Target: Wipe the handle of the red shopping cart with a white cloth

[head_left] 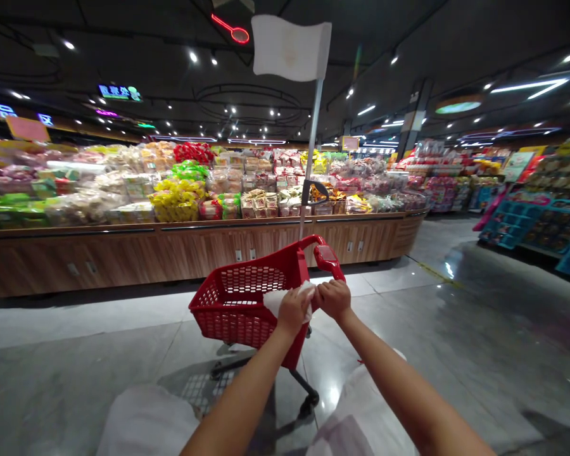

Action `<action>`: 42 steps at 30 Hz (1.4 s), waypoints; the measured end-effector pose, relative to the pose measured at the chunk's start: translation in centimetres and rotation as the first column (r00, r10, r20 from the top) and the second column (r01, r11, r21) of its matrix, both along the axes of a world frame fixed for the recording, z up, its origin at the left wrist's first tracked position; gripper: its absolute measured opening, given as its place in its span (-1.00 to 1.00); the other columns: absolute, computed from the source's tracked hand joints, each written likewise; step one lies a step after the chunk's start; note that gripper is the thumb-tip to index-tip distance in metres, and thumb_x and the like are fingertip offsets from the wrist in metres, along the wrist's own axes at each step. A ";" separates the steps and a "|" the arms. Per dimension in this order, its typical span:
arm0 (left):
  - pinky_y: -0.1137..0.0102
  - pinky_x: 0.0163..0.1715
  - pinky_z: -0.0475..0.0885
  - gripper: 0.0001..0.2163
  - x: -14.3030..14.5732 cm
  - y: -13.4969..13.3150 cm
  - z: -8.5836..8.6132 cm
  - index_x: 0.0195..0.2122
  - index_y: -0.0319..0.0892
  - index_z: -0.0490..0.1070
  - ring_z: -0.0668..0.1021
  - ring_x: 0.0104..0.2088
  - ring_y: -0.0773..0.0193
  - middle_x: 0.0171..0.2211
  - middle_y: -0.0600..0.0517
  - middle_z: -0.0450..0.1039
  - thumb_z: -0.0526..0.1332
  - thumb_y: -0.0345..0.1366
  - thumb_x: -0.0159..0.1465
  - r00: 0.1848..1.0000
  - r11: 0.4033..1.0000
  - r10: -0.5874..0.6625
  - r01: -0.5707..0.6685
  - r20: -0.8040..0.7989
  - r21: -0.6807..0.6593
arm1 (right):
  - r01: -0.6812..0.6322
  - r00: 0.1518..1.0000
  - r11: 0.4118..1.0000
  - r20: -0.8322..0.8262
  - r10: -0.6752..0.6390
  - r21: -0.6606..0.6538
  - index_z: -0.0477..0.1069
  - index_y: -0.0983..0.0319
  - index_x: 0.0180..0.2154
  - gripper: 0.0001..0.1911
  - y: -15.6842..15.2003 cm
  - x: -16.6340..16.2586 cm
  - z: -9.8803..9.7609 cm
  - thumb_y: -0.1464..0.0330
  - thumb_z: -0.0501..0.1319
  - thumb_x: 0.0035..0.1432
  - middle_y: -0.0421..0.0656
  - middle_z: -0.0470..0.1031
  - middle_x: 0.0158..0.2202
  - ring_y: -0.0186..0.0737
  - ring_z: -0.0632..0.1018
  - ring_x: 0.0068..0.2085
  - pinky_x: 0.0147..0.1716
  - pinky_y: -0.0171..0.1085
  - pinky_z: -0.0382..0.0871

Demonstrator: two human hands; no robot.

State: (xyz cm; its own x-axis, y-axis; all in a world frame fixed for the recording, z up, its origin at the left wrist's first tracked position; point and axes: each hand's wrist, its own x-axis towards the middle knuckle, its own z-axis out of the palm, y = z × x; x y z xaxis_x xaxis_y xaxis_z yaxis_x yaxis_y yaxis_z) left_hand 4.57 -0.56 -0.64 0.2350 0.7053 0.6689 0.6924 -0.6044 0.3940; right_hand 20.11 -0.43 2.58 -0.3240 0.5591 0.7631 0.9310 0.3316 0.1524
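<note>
Cart of glossy red plastic with slotted basket walls [237, 326] stands on the grey polished floor [456, 354] directly ahead of the person, resting on dark legs and wheels. Its thick red handle [330, 256] curves up at the right rear. The left hand [293, 310] is clenched around a crumpled white sheet [274, 301], probably cloth or tissue, at the basket's near end; part of the sheet spreads out to the left of the fingers. The right hand [334, 297] is curled tightly at the lower end of the handle, just beside the left hand. White clothing [147, 421] shows below both forearms. Beyond the cart runs a long wood-grain counter [209, 250] piled with packaged goods, among them yellow packets [178, 201] and bright green packets [190, 170]. A white flag-shaped sign [289, 50] tops a slim grey pole [314, 123] above the cart.
</note>
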 end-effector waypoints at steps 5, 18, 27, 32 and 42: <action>0.15 0.06 0.37 -0.72 -6.0 0.6 -1.9 -0.05 -0.05 0.47 0.52 -0.07 0.15 -0.09 -0.01 0.53 0.00 -0.27 0.38 0.993 0.993 0.115 -0.115 -0.030 -0.017 | -0.021 0.999 1.000 -0.024 0.020 -0.007 0.41 0.20 -0.61 -0.66 0.5 0.0 -0.3 0.36 0.07 0.18 -0.19 0.43 -0.58 -0.28 0.32 -0.47 -0.36 -0.25 0.01; 0.09 0.07 0.33 -0.69 1.3 -0.6 1.0 -0.01 -0.10 0.44 0.47 0.00 0.07 -0.03 -0.09 0.48 -0.05 -0.24 0.39 0.997 0.998 0.051 -0.049 0.061 -0.041 | 0.003 0.999 1.000 -0.055 -0.002 0.020 0.40 0.21 -0.63 -0.63 1.1 -0.4 -0.3 0.34 0.07 0.19 -0.18 0.45 -0.59 -0.31 0.32 -0.48 -0.36 -0.25 0.02; 0.17 0.13 0.30 -0.70 -7.0 0.7 -2.3 0.08 -0.03 0.37 0.44 0.06 0.16 0.04 0.00 0.44 -0.01 -0.30 0.38 0.994 0.994 0.090 -0.093 -0.064 -0.053 | -0.024 1.000 1.000 -0.017 0.025 0.019 0.42 0.20 -0.62 -0.62 1.8 0.7 -0.1 0.37 0.06 0.20 -0.20 0.43 -0.61 -0.30 0.33 -0.48 -0.37 -0.24 0.01; 0.09 0.17 0.24 -0.69 -9.3 0.4 -2.7 0.03 -0.05 0.41 0.41 0.08 0.16 0.03 0.02 0.45 -0.05 -0.32 0.39 0.976 0.971 0.210 -0.215 -0.059 -0.102 | -0.043 0.999 0.987 -0.023 0.047 0.152 0.36 0.21 -0.68 -0.64 2.2 0.2 -0.2 0.40 0.10 0.15 -0.23 0.37 -0.67 -0.32 0.30 -0.52 -0.40 -0.24 -0.01; 0.18 0.14 0.31 -0.68 0.1 0.4 0.3 0.11 -0.06 0.37 0.44 0.06 0.14 0.04 -0.05 0.44 -0.01 -0.24 0.39 0.998 0.998 0.060 -0.060 -0.016 -0.036 | -0.065 0.997 0.977 -0.027 0.072 0.204 0.34 0.21 -0.68 -0.66 2.3 -0.3 -0.2 0.39 0.13 0.13 -0.23 0.39 -0.65 -0.33 0.27 -0.52 -0.39 -0.24 -0.03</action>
